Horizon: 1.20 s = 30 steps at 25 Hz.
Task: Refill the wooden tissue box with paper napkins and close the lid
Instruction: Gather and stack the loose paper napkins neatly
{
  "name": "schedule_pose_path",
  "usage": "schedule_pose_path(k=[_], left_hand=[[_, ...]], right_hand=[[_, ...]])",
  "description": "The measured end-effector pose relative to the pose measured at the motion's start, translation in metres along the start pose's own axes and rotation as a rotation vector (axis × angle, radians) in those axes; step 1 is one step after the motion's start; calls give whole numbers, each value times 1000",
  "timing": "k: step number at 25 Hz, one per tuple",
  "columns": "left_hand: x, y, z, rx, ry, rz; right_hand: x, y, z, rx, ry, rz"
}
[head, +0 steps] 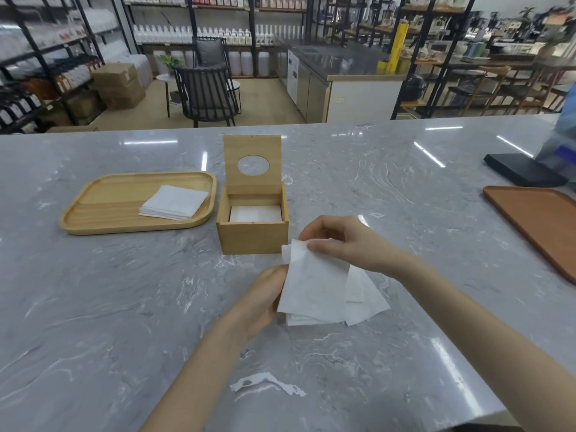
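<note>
The wooden tissue box point(253, 236) stands on the marble counter with its lid point(252, 163) hinged upright; the lid has a round hole. White napkins point(255, 213) lie inside the box. Just in front and to the right of it, both hands hold a bunch of white paper napkins point(318, 288) above the counter. My left hand point(265, 300) grips the bunch from the left side, partly hidden behind the paper. My right hand point(339, 241) pinches the top edge of the front napkin. A second stack of napkins point(174, 202) rests on a light wooden tray point(103, 207) left of the box.
A brown tray point(539, 226) lies at the right edge of the counter, with a black flat object point(523, 169) behind it. A person's blue sleeve point(564, 132) shows at the far right. Shelves, chairs and a steel counter stand beyond.
</note>
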<state>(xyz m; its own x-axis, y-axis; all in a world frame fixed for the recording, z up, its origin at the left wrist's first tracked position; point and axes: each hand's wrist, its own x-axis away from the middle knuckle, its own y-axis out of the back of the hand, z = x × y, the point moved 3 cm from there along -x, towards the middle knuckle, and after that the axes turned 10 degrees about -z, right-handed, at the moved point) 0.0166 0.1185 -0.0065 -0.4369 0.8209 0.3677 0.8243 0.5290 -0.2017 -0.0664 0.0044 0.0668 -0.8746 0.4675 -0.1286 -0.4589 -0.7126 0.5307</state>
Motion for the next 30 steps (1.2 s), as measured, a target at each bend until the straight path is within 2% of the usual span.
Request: schedule_pose_path(k=[6,11,14,17,24,30], left_hand=[[2,0,-1,-54,-18,-54],[2,0,-4,-58,18,-77],[4,-2,-5,-2,26,-44],[7,-6,-5,35,7,7],[4,-9,-4,120,-3,97],[2,-2,2,-41,-18,-50]], right_hand=[[0,-2,-10,32,-75,-46],[7,7,2,-38,-85,149],[3,5,6,55,-72,222],[-7,-5,3,176,-43,168],[-13,-11,-9,229,-79,13],[-14,-11,-12,238,-44,-21]])
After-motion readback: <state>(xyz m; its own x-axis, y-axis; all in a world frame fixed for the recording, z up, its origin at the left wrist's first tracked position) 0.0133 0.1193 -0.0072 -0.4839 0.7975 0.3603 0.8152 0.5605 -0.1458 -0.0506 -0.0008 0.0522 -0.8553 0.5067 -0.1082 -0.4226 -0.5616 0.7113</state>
